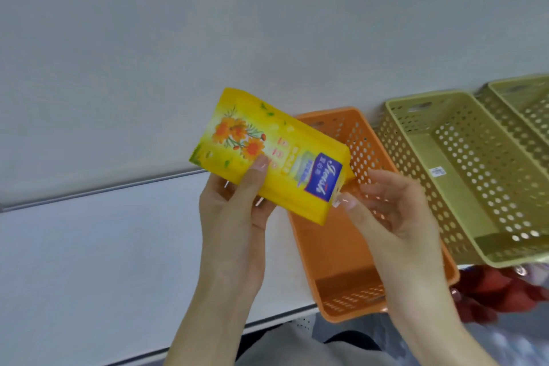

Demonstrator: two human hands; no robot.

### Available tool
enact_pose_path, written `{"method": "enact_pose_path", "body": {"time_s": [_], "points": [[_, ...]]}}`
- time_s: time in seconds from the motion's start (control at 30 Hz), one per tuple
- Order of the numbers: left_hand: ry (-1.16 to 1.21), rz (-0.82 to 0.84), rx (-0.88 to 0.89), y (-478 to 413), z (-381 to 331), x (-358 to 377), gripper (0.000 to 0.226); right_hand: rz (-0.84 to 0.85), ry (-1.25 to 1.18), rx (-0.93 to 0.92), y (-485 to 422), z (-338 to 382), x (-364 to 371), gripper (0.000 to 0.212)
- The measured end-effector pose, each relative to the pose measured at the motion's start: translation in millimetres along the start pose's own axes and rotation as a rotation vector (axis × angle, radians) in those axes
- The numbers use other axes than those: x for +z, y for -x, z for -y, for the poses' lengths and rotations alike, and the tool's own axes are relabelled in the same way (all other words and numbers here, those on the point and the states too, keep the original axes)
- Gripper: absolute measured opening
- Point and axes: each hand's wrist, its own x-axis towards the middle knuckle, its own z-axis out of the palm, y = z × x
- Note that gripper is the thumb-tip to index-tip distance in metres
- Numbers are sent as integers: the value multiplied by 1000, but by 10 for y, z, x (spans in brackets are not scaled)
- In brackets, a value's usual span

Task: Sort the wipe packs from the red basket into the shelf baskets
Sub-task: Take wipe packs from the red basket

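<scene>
A yellow wipe pack (264, 151) with orange flowers and a blue label is held above the left end of an orange shelf basket (335, 249). My left hand (237, 211) grips its lower edge, thumb on the front. My right hand (389, 211) pinches the pack's right corner with thumb and fingertips. The orange basket looks empty. To its right stands an olive-green basket (463, 169), empty but for a small sticker, and a second green one (525, 98) at the frame's edge. A red shape (499, 291) shows low at right, blurred.
The baskets stand on a white shelf (104, 246) against a pale wall (208, 24). The shelf's front edge runs across the lower left. Below it are grey clothing and blurred things.
</scene>
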Motion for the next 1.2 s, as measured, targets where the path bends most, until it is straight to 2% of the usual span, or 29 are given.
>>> {"method": "enact_pose_path", "body": {"time_s": [0.07,0.13,0.23,0.3,0.4,0.5,0.53,0.6,0.67,0.73,0.8,0.93,1.03,1.13,1.2], "points": [[28,9,9,59,76,49,34,4,-71,0,73,-10,12,46],[40,1,-5,130,169,86,42,22,-86,-9,126,-18,58,43],[27,18,-34,232,292,119,55,-45,-170,-10,149,-64,94,33],[-64,45,-11,262,334,96,57,-66,-220,2,127,-103,69,26],[-346,55,19,240,335,-60,47,-65,-205,3,-43,-163,-183,18],[-567,-92,11,206,394,-291,46,-83,15,-125,-319,-167,-582,7],[-605,-116,-14,204,434,-337,50,-73,147,-184,-392,-177,-682,14],[-660,-88,-93,210,552,-371,63,-36,480,-291,-465,-266,-747,20],[-674,-18,-155,204,700,-358,77,16,764,-367,-457,-389,-670,5],[-636,42,-216,187,807,-322,84,48,862,-392,-462,-506,-545,6],[-565,85,-269,168,874,-307,84,86,763,-267,-512,-583,-443,4],[-475,139,-264,146,949,-326,72,78,458,174,-630,-702,-382,25],[-424,149,-238,143,999,-328,60,23,297,440,-679,-756,-349,18],[-399,127,-246,147,1032,-341,59,-106,-22,754,-703,-756,-293,5],[-406,126,-257,148,1044,-351,61,-200,-197,908,-698,-753,-277,8]]}}
